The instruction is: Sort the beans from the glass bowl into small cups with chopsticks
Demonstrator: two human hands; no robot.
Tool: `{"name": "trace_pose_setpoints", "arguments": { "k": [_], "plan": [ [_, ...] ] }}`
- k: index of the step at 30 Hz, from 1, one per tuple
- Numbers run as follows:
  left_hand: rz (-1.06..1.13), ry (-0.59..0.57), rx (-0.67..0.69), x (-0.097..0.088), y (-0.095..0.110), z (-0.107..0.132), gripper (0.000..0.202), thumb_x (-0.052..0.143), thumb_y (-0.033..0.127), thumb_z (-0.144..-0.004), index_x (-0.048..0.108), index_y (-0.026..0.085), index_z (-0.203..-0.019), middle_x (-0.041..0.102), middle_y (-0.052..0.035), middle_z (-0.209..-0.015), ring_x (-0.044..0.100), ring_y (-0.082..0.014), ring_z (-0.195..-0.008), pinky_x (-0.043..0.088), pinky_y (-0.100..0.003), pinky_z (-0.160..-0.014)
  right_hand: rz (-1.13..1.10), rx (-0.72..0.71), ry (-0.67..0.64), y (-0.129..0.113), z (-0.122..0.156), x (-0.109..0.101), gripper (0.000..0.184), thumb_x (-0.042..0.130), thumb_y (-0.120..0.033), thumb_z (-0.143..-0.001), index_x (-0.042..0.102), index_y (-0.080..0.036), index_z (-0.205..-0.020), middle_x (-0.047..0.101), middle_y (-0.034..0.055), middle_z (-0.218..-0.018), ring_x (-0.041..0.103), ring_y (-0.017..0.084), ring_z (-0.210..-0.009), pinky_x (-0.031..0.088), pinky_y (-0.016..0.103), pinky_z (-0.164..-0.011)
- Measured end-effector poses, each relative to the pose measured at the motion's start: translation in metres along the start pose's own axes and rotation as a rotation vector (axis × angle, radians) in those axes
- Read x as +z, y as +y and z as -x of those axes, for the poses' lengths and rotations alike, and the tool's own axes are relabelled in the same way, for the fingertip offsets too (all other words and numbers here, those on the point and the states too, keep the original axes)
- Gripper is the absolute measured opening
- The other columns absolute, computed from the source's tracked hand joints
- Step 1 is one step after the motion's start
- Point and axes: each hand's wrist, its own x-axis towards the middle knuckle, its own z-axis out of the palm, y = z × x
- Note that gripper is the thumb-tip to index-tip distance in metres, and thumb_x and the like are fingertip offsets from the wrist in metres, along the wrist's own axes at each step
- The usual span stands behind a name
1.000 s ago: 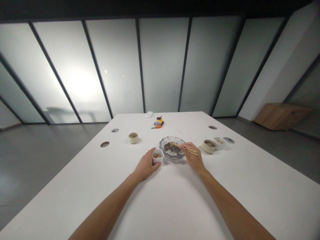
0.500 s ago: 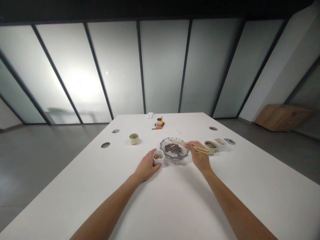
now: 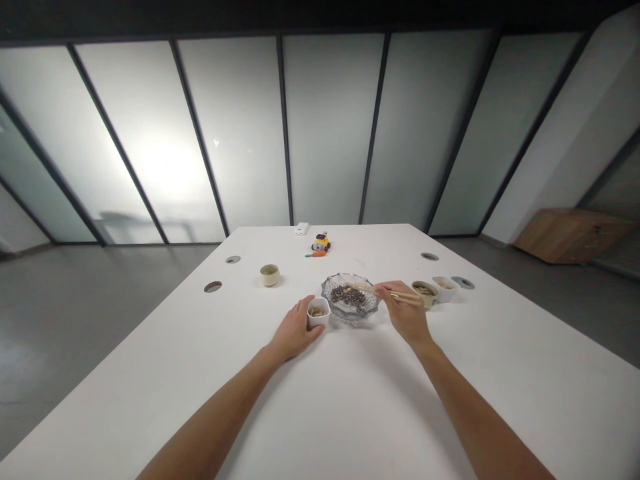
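Right of centre in the frame, a pair of chopsticks is clamped in the fingers of the right hand; their long axis is nearly horizontal, the tips directed leftward over the glass bowl of dark pieces, the rear ends rightward and slightly lower. Beside the bowl's lower left, a white cup is clasped between the thumb and fingers of the left hand.
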Motion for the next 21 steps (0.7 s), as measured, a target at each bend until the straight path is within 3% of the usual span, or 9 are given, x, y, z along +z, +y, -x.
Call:
{"name": "trace_pose_setpoints", "arguments": {
  "k": [4,11,21],
  "plan": [
    [0.0,0.016,0.011,0.001,-0.001,-0.001,0.072,0.074,0.032,-0.091,0.048,0.02,-0.158,0.062,-0.0167,-0.155,0.063,-0.0341,-0.139,0.048,-0.051,-0.121,0.028,-0.065,-0.057,0.009,0.004,0.007,0.057,0.063,-0.077,-0.097,0.082,-0.024,-0.087,0.081,0.0115,-0.089,0.075,0.028,-0.083,0.064,0.043,-0.078],
    [0.005,0.008,-0.007,0.002,0.001,-0.001,0.074,0.074,0.031,-0.091,0.047,0.017,-0.158,0.064,-0.0188,-0.152,0.065,-0.0347,-0.136,0.049,-0.051,-0.12,-0.005,-0.024,-0.104,0.012,0.009,0.014,0.058,0.065,-0.076,-0.097,0.082,-0.022,-0.087,0.081,0.0112,-0.09,0.075,0.026,-0.08,0.064,0.041,-0.077],
    [0.002,0.01,0.006,0.002,-0.001,-0.001,0.074,0.074,0.032,-0.091,0.047,0.018,-0.158,0.063,-0.0178,-0.153,0.064,-0.0347,-0.138,0.048,-0.051,-0.121,0.015,-0.044,-0.09,0.013,0.009,0.012,0.054,0.065,-0.073,-0.098,0.082,-0.023,-0.087,0.08,0.0106,-0.088,0.075,0.026,-0.08,0.063,0.041,-0.077]
  ]
}}
